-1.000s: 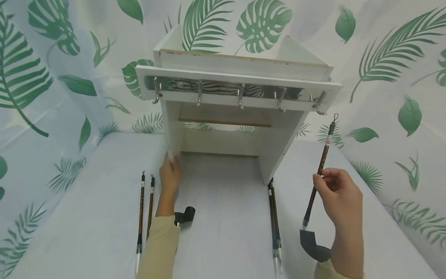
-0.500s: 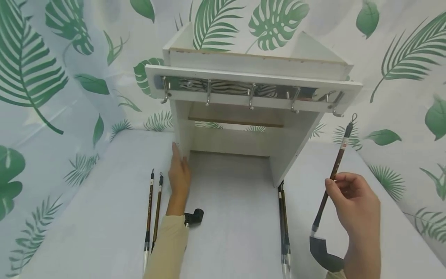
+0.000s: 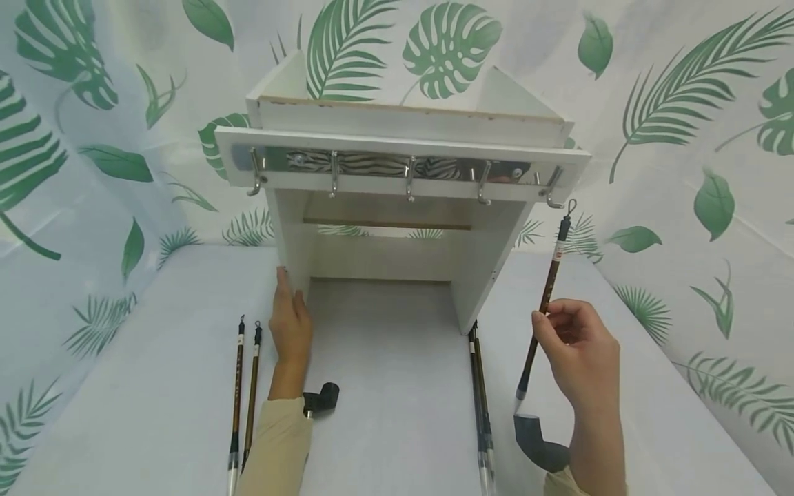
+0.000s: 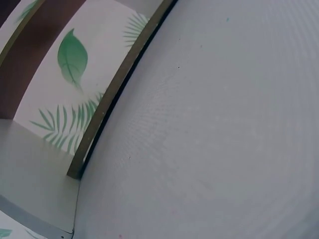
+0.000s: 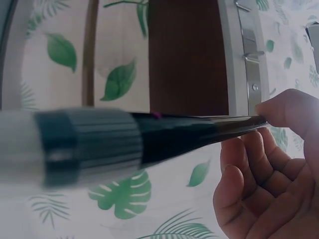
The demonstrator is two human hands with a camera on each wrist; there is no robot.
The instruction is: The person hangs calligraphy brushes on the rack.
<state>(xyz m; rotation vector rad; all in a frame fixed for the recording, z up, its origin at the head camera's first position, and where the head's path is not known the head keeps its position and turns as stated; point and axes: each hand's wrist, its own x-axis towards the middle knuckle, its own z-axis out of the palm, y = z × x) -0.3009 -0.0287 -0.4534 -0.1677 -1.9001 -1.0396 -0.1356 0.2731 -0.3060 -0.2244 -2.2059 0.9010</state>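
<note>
In the head view my right hand [image 3: 579, 351] pinches a calligraphy brush [image 3: 548, 289] near mid-handle. The brush leans, hanging loop up and clear-capped tip down. Close up in the right wrist view, the thumb and fingertips meet on the brown handle of the brush [image 5: 234, 124], with its cap towards the camera. A white rack [image 3: 409, 117] with a row of metal hooks [image 3: 409, 178] stands ahead. My left hand [image 3: 291, 327] is at the lower front edge of its left side panel, index finger extended along it. The left hand is out of its own wrist view.
Two brushes [image 3: 238, 386] lie on the white surface left of my left forearm. More brushes [image 3: 480, 406] lie close together below the rack's right panel. Black camera mounts [image 3: 322, 397] sit at both wrists. Leaf-patterned cloth [image 3: 713, 207] surrounds the surface.
My left fingers have loosened from round the panel edge and straightened against it. The head view swung right, then back left. My right hand keeps its pinch on the brush.
</note>
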